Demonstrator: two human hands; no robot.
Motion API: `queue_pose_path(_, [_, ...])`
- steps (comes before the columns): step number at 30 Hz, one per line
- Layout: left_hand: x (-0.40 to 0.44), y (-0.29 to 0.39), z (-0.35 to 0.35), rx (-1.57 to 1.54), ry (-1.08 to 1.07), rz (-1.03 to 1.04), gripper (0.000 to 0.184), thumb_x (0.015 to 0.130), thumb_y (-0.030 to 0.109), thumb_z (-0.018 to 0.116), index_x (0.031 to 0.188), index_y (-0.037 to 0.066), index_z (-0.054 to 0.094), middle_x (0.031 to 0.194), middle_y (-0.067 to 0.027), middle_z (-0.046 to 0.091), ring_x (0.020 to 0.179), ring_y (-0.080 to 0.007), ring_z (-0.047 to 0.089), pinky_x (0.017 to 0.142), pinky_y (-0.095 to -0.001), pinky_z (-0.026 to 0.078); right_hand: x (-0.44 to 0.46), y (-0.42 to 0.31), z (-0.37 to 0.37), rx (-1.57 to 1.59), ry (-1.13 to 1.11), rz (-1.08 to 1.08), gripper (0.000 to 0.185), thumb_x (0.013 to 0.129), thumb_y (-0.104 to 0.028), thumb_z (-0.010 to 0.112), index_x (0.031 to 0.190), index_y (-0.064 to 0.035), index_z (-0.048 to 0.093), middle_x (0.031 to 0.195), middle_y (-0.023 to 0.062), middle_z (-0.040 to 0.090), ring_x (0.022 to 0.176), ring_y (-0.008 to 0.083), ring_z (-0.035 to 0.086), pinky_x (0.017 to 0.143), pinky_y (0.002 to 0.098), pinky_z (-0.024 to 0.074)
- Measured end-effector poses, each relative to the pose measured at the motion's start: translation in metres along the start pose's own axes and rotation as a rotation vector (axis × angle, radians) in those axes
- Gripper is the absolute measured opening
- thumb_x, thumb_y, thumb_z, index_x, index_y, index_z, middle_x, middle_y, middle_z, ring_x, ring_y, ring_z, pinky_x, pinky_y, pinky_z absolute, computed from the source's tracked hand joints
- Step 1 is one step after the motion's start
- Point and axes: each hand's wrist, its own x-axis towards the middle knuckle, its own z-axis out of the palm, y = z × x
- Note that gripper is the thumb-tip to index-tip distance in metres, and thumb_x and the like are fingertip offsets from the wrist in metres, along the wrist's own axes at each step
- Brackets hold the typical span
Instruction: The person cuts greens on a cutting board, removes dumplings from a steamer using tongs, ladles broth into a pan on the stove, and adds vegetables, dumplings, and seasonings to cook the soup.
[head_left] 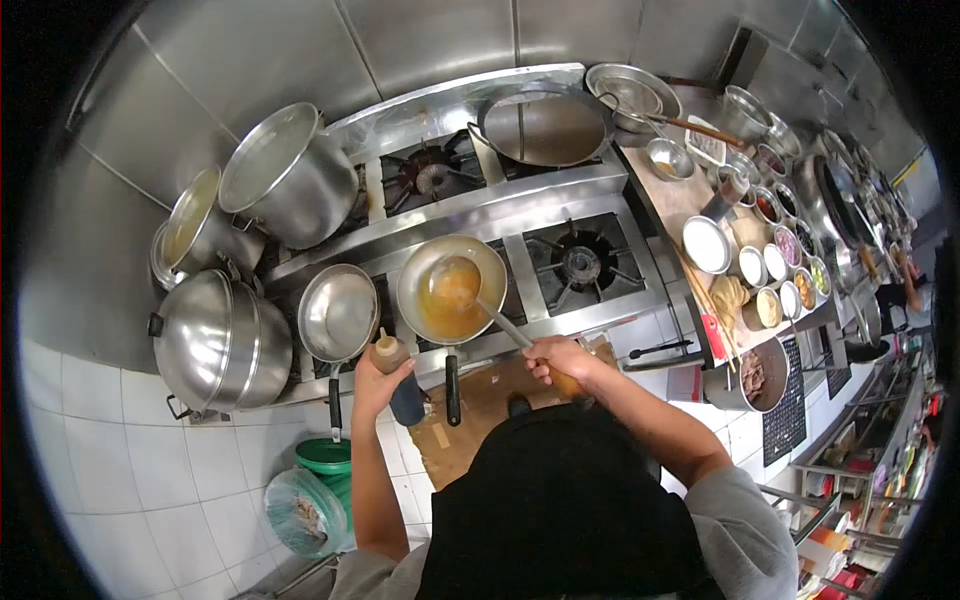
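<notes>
My left hand (375, 381) is wrapped round a squeeze bottle (406, 397) of dark liquid with a pale nozzle, held beside the black handle of a frying pan (408, 283). My right hand (560, 366) grips the wooden handle of a ladle (505, 323). The ladle's bowl lies within the frying pan, in orange-brown liquid (440, 313). An empty steel pan (338, 312) sits on the stove to the left of the frying pan.
Large pots (290, 180) and a domed steamer (222, 340) stand at the left. A wok (549, 128) rests on a back burner. At the right, a counter holds small bowls (707, 244) of ingredients. Below left is a green bin (324, 457). A person stands far right.
</notes>
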Motion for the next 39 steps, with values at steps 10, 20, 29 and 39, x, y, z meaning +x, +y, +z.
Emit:
queue_pose_path(10, [-0.02, 0.101, -0.068, 0.073, 0.087, 0.124, 0.043, 0.074, 0.018, 0.088, 0.106, 0.001, 0.065, 0.091, -0.0065, 0.07, 0.085, -0.0192, 0.066, 0.082, -0.0337, 0.052, -0.09, -0.074, 0.035, -0.696, 0.208, -0.227, 0.037, 0.093, -0.015, 0.058, 0.127, 0.0023, 0.058, 0.076, 0.0063, 0.061, 0.061, 0.0115, 0.059, 0.051, 0.0316, 0.0514])
queue_pose_path(20, [-0.021, 0.184, -0.104, -0.12, 0.097, 0.236, 0.065, 0.074, 0.022, 0.088, 0.125, -0.001, 0.054, 0.109, -0.0129, 0.072, 0.097, -0.0213, 0.067, 0.092, -0.0347, 0.051, -0.144, -0.044, 0.018, -1.138, 0.384, -0.809, 0.06, 0.092, -0.015, 0.067, 0.146, -0.0045, 0.045, 0.09, 0.0284, 0.068, 0.083, 0.0462, 0.068, 0.079, 0.0523, 0.0543])
queue_pose_path(29, [0.027, 0.238, 0.005, -0.25, -0.093, 0.327, 0.07, 0.069, 0.029, 0.091, 0.12, -0.001, 0.053, 0.106, -0.0137, 0.07, 0.097, -0.0203, 0.065, 0.09, -0.0329, 0.051, -0.126, 0.031, -0.129, -1.153, 0.773, -0.785, 0.055, 0.095, -0.021, 0.062, 0.145, -0.0048, 0.046, 0.093, 0.0276, 0.066, 0.08, 0.047, 0.066, 0.073, 0.0531, 0.0537])
queue_pose_path(39, [0.099, 0.373, 0.212, -0.395, -0.384, 0.475, 0.061, 0.069, 0.014, 0.09, 0.117, 0.001, 0.055, 0.11, -0.0166, 0.07, 0.104, -0.0234, 0.067, 0.095, -0.0366, 0.05, -0.174, -0.066, -0.303, -1.036, 1.254, -0.57, 0.065, 0.09, -0.012, 0.063, 0.151, -0.0056, 0.04, 0.091, 0.0262, 0.065, 0.081, 0.0448, 0.067, 0.072, 0.0516, 0.0545])
